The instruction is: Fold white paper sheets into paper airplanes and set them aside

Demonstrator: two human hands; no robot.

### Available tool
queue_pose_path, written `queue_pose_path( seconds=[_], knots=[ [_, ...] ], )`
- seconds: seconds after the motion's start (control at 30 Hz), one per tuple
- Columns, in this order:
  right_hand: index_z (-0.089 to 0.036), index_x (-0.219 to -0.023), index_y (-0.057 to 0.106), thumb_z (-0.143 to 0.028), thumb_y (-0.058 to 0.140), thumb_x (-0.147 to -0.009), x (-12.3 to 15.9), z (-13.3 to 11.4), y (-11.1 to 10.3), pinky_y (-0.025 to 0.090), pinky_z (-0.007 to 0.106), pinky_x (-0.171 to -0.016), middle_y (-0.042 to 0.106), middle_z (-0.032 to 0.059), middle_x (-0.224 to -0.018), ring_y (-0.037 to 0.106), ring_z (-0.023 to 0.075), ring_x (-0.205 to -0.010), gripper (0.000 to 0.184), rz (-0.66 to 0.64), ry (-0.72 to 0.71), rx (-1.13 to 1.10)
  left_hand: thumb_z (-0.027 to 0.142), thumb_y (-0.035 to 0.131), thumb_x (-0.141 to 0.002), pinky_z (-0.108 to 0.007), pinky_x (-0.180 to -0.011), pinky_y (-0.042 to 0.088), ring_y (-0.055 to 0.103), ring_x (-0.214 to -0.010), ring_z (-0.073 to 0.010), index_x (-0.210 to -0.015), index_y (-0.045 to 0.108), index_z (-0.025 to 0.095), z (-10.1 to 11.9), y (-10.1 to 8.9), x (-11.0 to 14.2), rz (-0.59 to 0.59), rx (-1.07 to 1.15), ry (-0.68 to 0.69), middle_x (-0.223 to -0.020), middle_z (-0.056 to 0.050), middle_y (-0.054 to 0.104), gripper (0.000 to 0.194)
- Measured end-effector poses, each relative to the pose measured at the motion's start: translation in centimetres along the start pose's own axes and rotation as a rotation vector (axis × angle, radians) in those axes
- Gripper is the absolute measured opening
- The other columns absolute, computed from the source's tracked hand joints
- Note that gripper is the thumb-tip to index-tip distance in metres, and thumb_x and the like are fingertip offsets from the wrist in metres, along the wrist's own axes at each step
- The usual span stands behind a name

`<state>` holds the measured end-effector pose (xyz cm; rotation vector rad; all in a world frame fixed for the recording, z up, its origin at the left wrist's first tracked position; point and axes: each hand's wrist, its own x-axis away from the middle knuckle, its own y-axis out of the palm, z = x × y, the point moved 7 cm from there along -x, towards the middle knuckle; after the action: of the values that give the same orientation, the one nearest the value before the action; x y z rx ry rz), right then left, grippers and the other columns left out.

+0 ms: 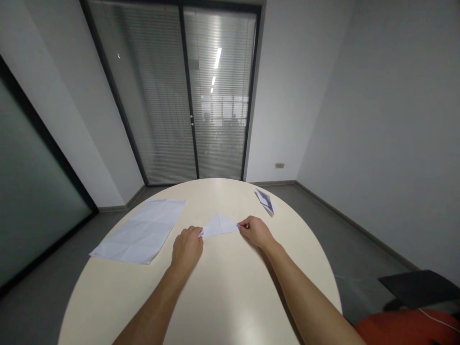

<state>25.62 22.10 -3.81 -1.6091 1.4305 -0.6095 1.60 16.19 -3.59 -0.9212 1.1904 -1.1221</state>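
Both hands pinch the corners of a folded paper triangle on the round desk.

Risk first: the folded paper triangle (219, 224) is thin and held only at its two side tips, so a pull outward or an uneven grip could tear it, flatten the creases or let it slip on the smooth desk (223, 292). The left hand (187, 248) is mostly curled, fingertips nipped on the triangle's left corner (knuckles hide the exact contact); the right hand (256, 231) is likewise closed to a pinch on the right corner. The triangle sits mid-desk between the hands, its lower edge apparently on the desk. A creased flat sheet (140, 231) lies well left, and a small folded paper piece (265, 200) lies near the far right rim.
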Motion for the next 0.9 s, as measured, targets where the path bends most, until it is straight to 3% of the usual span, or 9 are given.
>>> queue_pose_path(
  seconds=[0.17, 0.9],
  knots=[
    [-0.022, -0.099, 0.082, -0.031, 0.064, -0.084, 0.22, -0.44, -0.31, 0.045, 0.026, -0.076, 0.077, 0.0067, -0.101, 0.068, 0.0199, -0.089, 0.025, 0.007, -0.056, 0.018, 0.019, 0.052, -0.094, -0.033, -0.088, 0.048, 0.063, -0.105, -0.0236, -0.119, 0.070, 0.020, -0.26, -0.06, 0.05, -0.006, 0.022, 0.013, -0.116, -0.008, 0.071, 0.031],
    [-0.022, -0.098, 0.079, -0.034, 0.066, -0.088, 0.33, -0.80, -0.31, 0.044, 0.027, -0.079, 0.074, 0.0057, -0.104, 0.066, 0.0195, -0.094, 0.020, -0.027, -0.098, 0.052, 0.028, 0.045, -0.102, -0.030, -0.081, 0.048, 0.065, -0.100, -0.0218, -0.107, 0.074, 0.023, 0.01, -0.70, 0.14, 0.006, 0.034, 0.023, -0.108, -0.006, 0.073, 0.030]
  ],
)
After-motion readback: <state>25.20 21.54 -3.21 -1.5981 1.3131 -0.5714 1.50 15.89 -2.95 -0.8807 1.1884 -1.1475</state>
